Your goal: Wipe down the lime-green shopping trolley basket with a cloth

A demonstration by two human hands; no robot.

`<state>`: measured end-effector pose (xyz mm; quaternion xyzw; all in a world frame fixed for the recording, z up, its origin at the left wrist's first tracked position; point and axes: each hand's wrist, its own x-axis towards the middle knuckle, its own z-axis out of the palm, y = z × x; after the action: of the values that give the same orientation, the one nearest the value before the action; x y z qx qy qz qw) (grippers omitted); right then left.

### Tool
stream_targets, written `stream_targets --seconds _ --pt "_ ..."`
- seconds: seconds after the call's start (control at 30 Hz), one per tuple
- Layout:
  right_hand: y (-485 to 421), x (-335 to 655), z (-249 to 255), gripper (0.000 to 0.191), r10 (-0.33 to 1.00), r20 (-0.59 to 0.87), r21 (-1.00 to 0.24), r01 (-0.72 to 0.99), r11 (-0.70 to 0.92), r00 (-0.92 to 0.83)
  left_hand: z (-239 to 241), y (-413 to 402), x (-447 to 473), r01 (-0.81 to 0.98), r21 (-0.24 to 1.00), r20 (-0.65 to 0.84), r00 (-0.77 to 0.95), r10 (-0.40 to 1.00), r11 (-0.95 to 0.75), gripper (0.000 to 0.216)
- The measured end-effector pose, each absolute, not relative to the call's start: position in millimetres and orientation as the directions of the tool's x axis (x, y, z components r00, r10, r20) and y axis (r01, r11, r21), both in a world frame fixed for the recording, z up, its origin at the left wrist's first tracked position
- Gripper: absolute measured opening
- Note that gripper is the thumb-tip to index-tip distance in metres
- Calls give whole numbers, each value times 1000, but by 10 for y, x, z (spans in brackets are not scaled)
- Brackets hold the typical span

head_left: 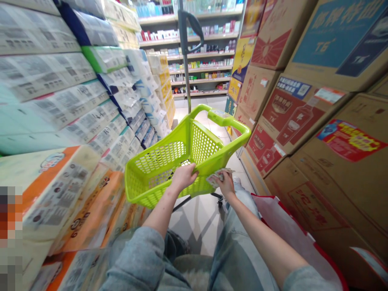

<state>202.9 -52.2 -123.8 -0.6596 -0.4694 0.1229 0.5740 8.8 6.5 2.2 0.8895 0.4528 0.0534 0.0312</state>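
Observation:
A lime-green shopping cart [142, 169] stands sideways before me, its basket pierced with rows of holes and its handle [233, 123] up at the right. My left hand [184, 177] is closed over the near rim of the basket. Lower on the cart's outer side, my right hand [224, 184] presses a crumpled, pale patterned cloth [214, 178] against the green plastic. The fingers of that hand are bent around the cloth. Through the holes in the basket, some of the floor shows.
Packs of tissue paper [60, 76] are piled along the left. Cardboard cartons [321, 161] form a wall on the right, with a red-edged white bag [291, 226] below them. A grey pole with a hooked handle [185, 56] rises behind the cart. Stocked shelves [206, 54] stand farther back.

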Motion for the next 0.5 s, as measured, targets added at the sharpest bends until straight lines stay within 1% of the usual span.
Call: stream_targets --seconds 0.2,0.27,0.33,0.4,0.5 --pt "-408 2185 -583 35 603 464 -875 443 196 649 30 57 88 798 90 72 591 803 -596 17" --pt "-378 2208 -492 35 570 467 -879 423 218 676 31 52 88 798 88 72 591 803 -596 17" --pt "-363 2200 -564 34 573 435 -898 380 220 695 30 48 87 800 86 71 590 805 -594 17" --pt "-365 2166 -765 32 613 370 -927 323 192 698 31 46 86 802 87 69 587 806 -591 18" --pt "-403 2080 -1091 34 684 287 -945 315 88 671 39 45 86 804 92 60 584 810 -587 18"
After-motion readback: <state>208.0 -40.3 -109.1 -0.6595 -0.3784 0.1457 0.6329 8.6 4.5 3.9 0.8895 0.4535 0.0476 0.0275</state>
